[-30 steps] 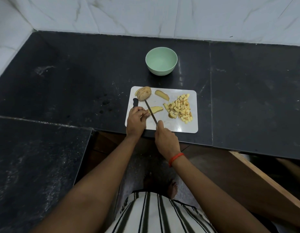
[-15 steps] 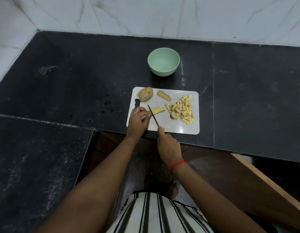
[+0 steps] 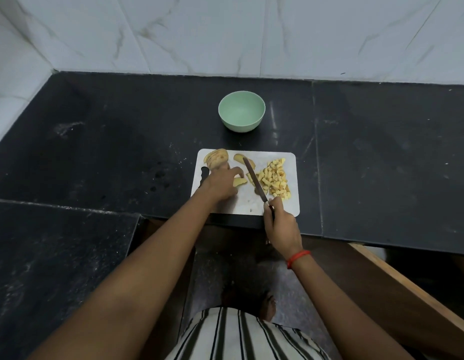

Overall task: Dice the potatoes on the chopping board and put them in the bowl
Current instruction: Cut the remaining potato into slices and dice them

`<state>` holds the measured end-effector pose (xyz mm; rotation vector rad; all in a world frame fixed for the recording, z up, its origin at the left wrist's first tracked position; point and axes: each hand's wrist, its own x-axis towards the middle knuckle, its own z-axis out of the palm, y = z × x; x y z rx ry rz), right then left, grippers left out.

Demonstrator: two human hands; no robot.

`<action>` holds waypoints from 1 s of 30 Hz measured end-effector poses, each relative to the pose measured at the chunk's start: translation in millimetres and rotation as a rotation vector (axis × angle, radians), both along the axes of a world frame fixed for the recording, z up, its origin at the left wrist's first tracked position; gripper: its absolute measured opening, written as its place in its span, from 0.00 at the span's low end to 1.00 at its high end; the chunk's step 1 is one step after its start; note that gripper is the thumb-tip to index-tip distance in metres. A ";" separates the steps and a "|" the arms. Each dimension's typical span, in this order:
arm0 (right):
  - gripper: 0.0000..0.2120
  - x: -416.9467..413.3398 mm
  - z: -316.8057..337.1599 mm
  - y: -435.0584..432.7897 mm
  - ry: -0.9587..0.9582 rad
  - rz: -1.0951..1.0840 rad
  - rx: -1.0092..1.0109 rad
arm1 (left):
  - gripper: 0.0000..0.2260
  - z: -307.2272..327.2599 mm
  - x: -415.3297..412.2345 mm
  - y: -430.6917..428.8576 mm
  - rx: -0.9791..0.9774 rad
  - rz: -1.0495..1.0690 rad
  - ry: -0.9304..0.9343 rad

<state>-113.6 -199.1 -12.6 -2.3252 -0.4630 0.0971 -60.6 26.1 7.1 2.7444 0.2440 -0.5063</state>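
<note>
Black stone counter [image 3: 95,157] in a tiled kitchen corner, dicing job partway through. Nearest the camera, the right hand [image 3: 281,227] is wrapped round the handle of a knife [image 3: 254,181] at the near edge of the chopping board [image 3: 241,205]. The blade slants away from it w/ the tip up by the far pieces; can't tell if the edge touches the board. Just left of the blade, the left hand [image 3: 220,184] lies on the board, fingers stretched out flat onto a potato slice [image 3: 240,181], touching it but not curled round it as far as the shot shows. Just right of the blade, beyond the right hand, is a heap of small cubes [image 3: 273,179], i.e. the part already diced. Beyond the left hand's fingertips lies one more loose slice [image 3: 238,158], and past its knuckles a potato chunk [image 3: 216,158], skin on, apparently sliced but not cubed. Well beyond both hands, off the board, a pale green bowl [image 3: 241,126] stands w/ nothing in it. Judging by that, approx. half the potato is cubed. At least two slices plus the chunk are left to dice, and the transfer to the bowl hasn't begun.
</note>
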 end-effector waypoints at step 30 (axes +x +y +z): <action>0.07 14.7 -14.4 -13.1 0.207 -0.251 0.539 | 0.24 -8.4 -16.8 -13.5 -0.448 0.423 -0.255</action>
